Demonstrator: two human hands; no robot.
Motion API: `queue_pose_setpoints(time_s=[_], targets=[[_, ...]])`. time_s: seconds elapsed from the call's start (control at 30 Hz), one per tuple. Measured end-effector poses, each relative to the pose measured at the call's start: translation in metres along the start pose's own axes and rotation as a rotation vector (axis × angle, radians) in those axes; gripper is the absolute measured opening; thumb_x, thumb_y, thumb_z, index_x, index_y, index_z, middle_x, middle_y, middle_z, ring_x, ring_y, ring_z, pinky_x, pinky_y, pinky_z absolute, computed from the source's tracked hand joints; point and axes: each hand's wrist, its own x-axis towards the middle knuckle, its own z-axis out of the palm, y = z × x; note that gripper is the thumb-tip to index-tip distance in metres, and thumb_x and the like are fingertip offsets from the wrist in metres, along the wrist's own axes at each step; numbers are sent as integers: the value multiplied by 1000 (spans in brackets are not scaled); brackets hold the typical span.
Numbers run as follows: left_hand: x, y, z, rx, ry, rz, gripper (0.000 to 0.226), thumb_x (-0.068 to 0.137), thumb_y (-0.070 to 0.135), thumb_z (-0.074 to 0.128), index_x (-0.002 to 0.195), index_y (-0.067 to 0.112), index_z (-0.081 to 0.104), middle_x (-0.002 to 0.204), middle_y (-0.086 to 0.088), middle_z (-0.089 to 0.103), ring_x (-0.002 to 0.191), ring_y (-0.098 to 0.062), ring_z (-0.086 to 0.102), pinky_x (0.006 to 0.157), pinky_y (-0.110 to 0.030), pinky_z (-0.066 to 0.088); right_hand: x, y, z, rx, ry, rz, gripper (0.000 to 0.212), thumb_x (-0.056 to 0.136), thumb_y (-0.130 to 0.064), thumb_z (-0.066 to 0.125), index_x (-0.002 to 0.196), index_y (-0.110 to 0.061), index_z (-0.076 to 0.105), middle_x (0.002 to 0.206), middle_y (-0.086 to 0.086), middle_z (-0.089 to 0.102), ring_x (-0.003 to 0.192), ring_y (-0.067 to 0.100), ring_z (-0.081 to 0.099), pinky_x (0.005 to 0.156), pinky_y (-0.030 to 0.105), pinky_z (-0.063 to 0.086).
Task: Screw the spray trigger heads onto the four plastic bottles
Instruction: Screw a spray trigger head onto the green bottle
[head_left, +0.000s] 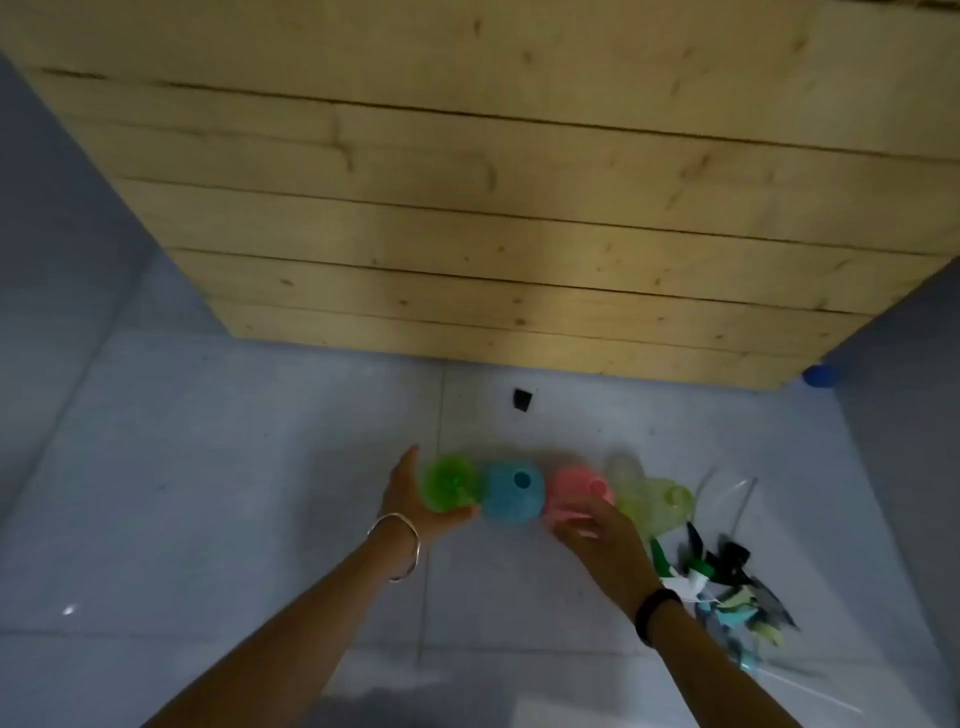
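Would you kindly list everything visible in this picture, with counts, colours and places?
Translucent plastic bottles: four, in a row on the floor, necks uncapped: green bottle, blue bottle, pink bottle, yellow-green bottle.
Spray trigger heads: a heap, count unclear, black, white, green and teal, right of the row.
Small flat square: one, black, on the floor beyond the bottles.
Round object: one, blue, at the planks' right corner.
Wooden plank structure: one, pale yellow-brown, beyond the bottles.
Tiled floor: grey, beneath everything.
Left hand: cups the green bottle; silver bangle on wrist.
Right hand: at the pink bottle, blurred; black band on wrist.
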Motion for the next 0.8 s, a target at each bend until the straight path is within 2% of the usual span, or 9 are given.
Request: queue_pose_setpoints(time_s=[0.13,0.2,0.27,0.37,0.43,0.53,0.6,0.7,0.8], targets=[[34,-16,14,65,-22,149,108,54,17,89,145,22,30,144,-5,43,130,-22,44,108,-36,38,21,13,6,16,6,-94,21,79,0,69,99,4,67,97,-4,61,100,29,62,94,40,51],[43,-20,22,86,-1,193,100,55,13,89,140,20,38,137,-6,51,120,-19,53,98,-24,42,26,19,9,46,1,-116,20,79,2,69,99,6,67,96,-4,59,102,31,61,95,41,50],[46,-22,25,175,43,265,90,54,14,88,134,19,46,132,-7,55,114,-21,57,90,-19,40,26,22,10,56,-3,-131,21,80,1,68,99,7,67,96,-5,60,102,30,62,95,40,50],[42,-27,19,223,57,315,82,56,21,88,130,22,51,128,-8,56,115,-25,56,95,-28,44,22,28,5,77,-24,-99,19,81,-3,69,99,4,68,101,7,67,97,23,63,90,30,51],[29,-28,10,187,71,362,79,57,26,87,127,27,52,122,-5,57,114,-26,56,96,-34,45,15,32,-2,86,-40,-71,16,81,-8,70,95,-2,70,99,5,69,92,14,63,82,18,51],[1,-14,-2,152,137,490,77,56,43,83,123,48,45,108,6,53,106,-15,53,90,-28,43,0,42,-23,70,-22,-47,12,81,-6,70,92,-3,70,90,-2,67,83,8,61,72,7,47],[-18,5,-5,171,146,569,83,52,57,76,126,51,40,104,9,52,99,-8,49,87,-24,41,-7,53,-38,59,10,-30,14,80,-2,70,93,3,69,88,1,67,81,10,61,69,7,48],[-47,40,8,289,85,745,93,48,63,70,133,36,43,101,10,52,95,-11,49,83,-27,41,-23,70,-68,82,86,5,14,77,0,71,89,6,68,80,4,66,74,14,60,64,9,49],[-69,64,39,258,-26,824,85,46,50,77,123,35,46,106,14,51,97,-9,52,85,-23,41,-36,91,-101,100,154,59,14,75,-5,75,87,0,69,92,11,68,86,21,63,79,22,52]])
